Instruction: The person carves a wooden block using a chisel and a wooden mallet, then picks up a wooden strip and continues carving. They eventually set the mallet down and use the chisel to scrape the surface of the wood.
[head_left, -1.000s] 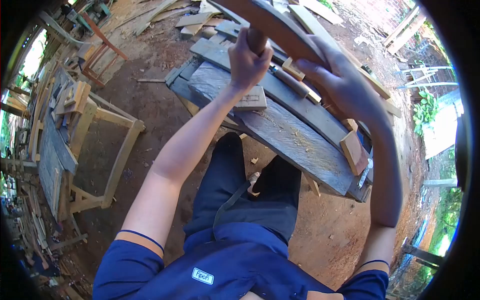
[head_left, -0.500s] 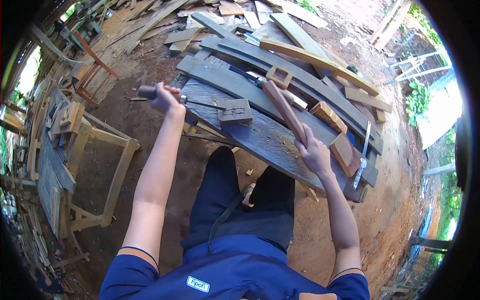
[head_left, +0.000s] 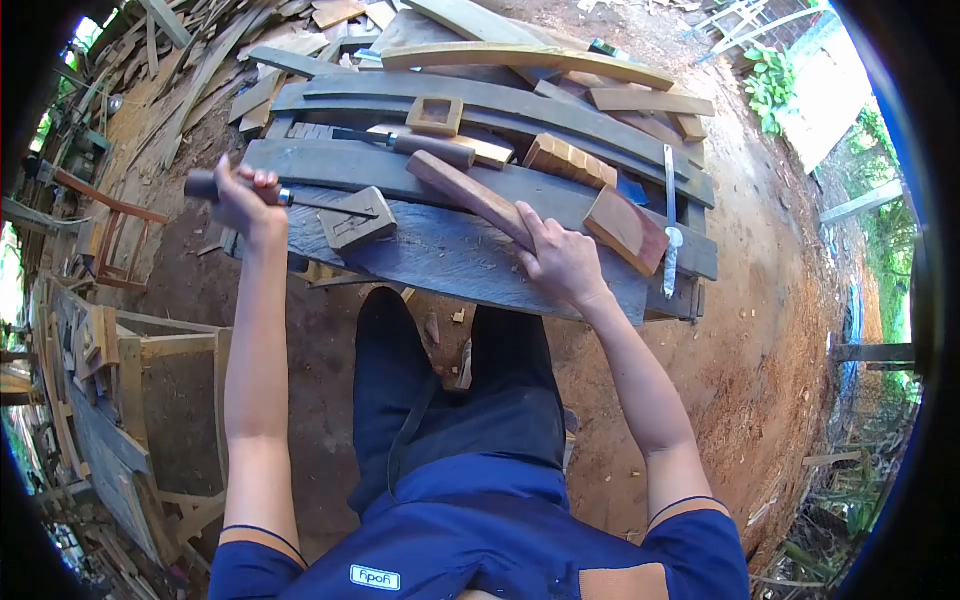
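My left hand (head_left: pixel 250 203) is closed round the dark handle of a chisel (head_left: pixel 335 207). The chisel's blade points right, its tip at the top face of a small wooden block (head_left: pixel 357 222) with marked lines, which sits turned on the dark bench plank (head_left: pixel 470 262). My right hand (head_left: pixel 562 258) grips the lower end of a wooden bar (head_left: pixel 470 195), which slants up and left over the planks. Just beyond the bar's upper end lies a second chisel (head_left: pixel 435 150) with a thick handle, near a small square wooden frame (head_left: pixel 435 115).
On the bench's right are a ridged wood block (head_left: pixel 570 160), a wooden block with a curved marking (head_left: pixel 627 230) and a metal ruler-like tool (head_left: pixel 671 220). Scrap boards (head_left: pixel 530 58) lie behind. A wooden stand (head_left: pixel 130 400) is at the left, a red chair frame (head_left: pixel 120 235) beyond it.
The view has shifted, so the bench appears farther left. The small block has turned on the plank. The wooden bar has come down lower over the planks, still in my right hand.
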